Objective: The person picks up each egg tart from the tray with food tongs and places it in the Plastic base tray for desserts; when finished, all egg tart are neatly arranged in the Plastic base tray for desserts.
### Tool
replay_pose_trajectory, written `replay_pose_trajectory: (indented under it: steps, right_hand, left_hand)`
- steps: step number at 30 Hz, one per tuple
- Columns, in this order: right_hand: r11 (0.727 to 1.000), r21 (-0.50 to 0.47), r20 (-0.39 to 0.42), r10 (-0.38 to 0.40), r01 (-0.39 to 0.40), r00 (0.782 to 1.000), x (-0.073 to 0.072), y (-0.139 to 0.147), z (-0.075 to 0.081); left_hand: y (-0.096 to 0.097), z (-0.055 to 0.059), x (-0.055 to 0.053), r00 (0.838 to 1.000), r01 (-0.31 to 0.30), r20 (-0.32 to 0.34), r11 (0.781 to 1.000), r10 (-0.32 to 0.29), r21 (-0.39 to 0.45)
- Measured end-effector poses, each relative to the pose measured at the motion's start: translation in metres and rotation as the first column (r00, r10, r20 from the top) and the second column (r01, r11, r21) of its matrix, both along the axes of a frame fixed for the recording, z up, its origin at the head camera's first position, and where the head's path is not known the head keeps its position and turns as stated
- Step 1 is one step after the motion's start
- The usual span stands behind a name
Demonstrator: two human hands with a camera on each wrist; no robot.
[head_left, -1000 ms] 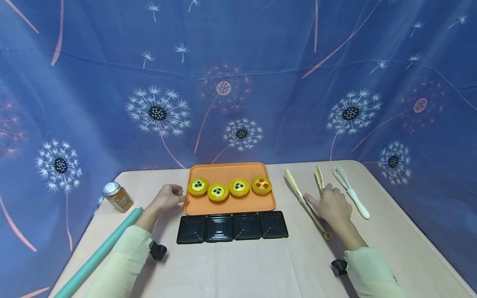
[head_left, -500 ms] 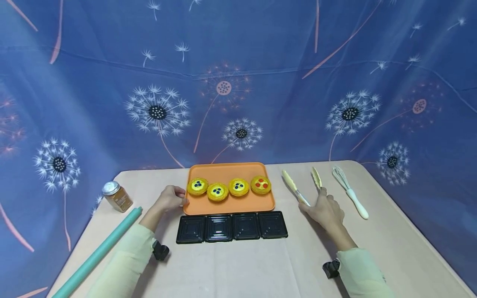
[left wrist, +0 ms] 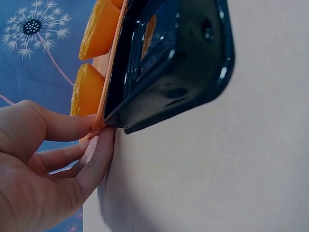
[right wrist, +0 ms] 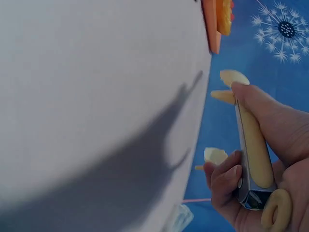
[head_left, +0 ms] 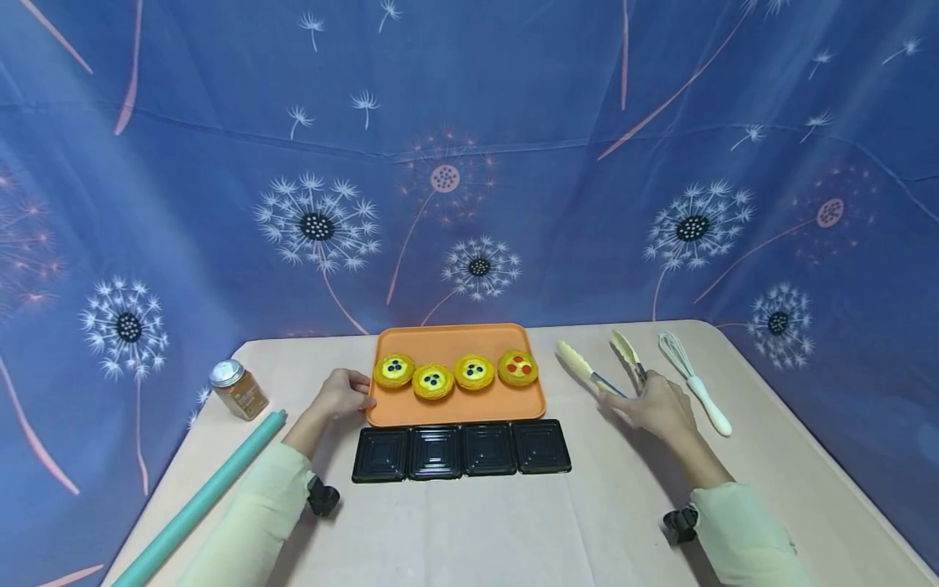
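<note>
My left hand (head_left: 341, 395) pinches the left rim of an orange tray (head_left: 455, 414); in the left wrist view the thumb lies over the rim and fingers are beneath it. Several egg tarts (head_left: 473, 372) stand in a row on this tray, most with blue dots and the rightmost with red ones. On the right, my right hand (head_left: 660, 408) grips a pair of cream-tipped tongs (right wrist: 256, 150) by the handle. Their two arms are spread apart and point away from me, holding nothing. The right wrist view shows their ring end by the palm.
Black square plastic trays (head_left: 462, 451) form a row before the orange tray. A white-handled whisk (head_left: 707, 403) lies right of the tongs. At the left are a silver-lidded spice jar (head_left: 240, 391) and a long teal roll (head_left: 205, 497). A blue dandelion-print cloth (head_left: 469, 163) hangs behind the table.
My right hand has taken hold of the tongs and raised them off the table. My left hand has moved slightly right onto the orange tray's rim and pinches it.
</note>
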State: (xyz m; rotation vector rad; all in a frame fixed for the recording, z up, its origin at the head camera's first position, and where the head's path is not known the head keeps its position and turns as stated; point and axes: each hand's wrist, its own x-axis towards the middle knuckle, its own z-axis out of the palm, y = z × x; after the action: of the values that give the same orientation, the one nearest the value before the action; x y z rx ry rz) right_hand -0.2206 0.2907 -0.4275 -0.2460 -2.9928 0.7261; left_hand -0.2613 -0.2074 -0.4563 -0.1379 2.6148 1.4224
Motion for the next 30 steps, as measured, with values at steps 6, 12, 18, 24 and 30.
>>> replay_pose_trajectory:
  steps: [6,12,18,24,30]
  right_hand:
    - [0.996,0.023,-0.045,0.085,-0.084,0.995,-0.006,0.01,0.023]
    - [0.974,0.042,-0.059,0.227,-0.224,0.972,-0.015,0.01,0.041]
    - [0.899,0.093,-0.116,0.436,-0.427,0.893,-0.027,0.005,0.04]
    - [0.836,0.102,-0.128,0.549,-0.539,0.826,-0.036,0.002,0.029]
    - [0.799,0.088,-0.124,0.602,-0.596,0.789,-0.041,-0.004,0.024]
  left_hand:
    - [-0.001,-0.003,0.002,1.0,-0.018,-0.007,1.0,0.018,0.018]
    - [-0.002,-0.004,0.002,0.999,-0.034,-0.001,0.999,0.034,0.015]
    - [0.0,-0.003,0.002,0.999,-0.05,-0.013,0.999,0.05,-0.001]
    - [0.003,-0.004,0.001,0.999,-0.045,-0.027,0.999,0.045,-0.019]
    - [0.003,-0.005,0.002,0.997,-0.071,-0.019,0.997,0.071,-0.023]
